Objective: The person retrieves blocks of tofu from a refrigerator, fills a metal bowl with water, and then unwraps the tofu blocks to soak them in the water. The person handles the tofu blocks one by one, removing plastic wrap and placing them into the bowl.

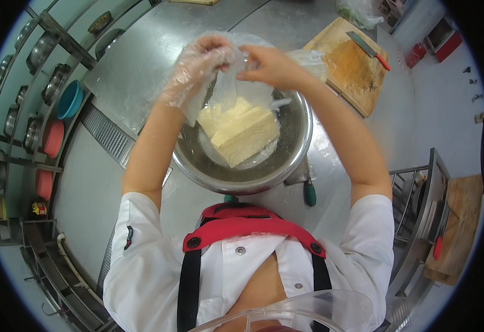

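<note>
A clear disposable plastic glove covers my left hand [208, 54]. Its fingers are curled together on a piece of thin clear plastic [244, 89] that hangs between my hands. Close by on the right, my bare right hand [266, 66] has its thumb and forefinger apart, facing the plastic. Below both hands stands a wide stainless steel bowl [242, 186]. Inside it lie pale yellow slabs [246, 135], stacked and folded, on clear plastic wrapping. What the slabs are made of is not certain.
The bowl rests on a steel table [142, 62]. At right, a wooden cutting board [341, 54] bears a red-handled knife [368, 50]. A green-handled tool [309, 193] lies beside the bowl. Shelves at left hold metal bowls [42, 50] and a blue basin [71, 99].
</note>
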### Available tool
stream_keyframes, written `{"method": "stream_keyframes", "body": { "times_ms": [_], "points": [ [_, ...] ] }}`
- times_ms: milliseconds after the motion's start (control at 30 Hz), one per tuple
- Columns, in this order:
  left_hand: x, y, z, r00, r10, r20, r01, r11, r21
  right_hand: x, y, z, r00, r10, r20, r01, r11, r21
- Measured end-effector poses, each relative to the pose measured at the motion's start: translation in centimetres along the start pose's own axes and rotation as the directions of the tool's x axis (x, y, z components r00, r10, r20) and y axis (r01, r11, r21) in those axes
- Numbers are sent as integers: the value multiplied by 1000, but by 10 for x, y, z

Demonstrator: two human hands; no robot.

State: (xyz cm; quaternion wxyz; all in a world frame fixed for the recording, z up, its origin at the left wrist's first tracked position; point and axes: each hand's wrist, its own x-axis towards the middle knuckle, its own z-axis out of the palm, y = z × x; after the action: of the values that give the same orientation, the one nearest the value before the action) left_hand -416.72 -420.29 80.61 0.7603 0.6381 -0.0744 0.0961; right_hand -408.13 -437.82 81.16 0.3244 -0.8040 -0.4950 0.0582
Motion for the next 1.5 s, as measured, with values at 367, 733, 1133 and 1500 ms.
{"method": "stream_keyframes", "body": {
  "times_ms": [367, 733, 1133, 1500],
  "points": [
    [-81, -63, 7, 946, -276, -171, 273, 389, 880, 125, 63, -83, 804, 195, -562, -76, 971, 228],
    [-95, -183, 19, 819, -573, 20, -91, -95, 991, 106, 139, -108, 910, 204, -360, -143, 971, 190],
    [-120, -192, 47, 868, -490, 81, -250, -290, 924, -80, 147, 159, 798, 593, 109, -573, 801, -173],
    [-113, -178, -12, 686, -720, -106, 219, 66, 973, -64, 164, 190, 703, 711, 11, -711, 703, 31]
  ]
}}
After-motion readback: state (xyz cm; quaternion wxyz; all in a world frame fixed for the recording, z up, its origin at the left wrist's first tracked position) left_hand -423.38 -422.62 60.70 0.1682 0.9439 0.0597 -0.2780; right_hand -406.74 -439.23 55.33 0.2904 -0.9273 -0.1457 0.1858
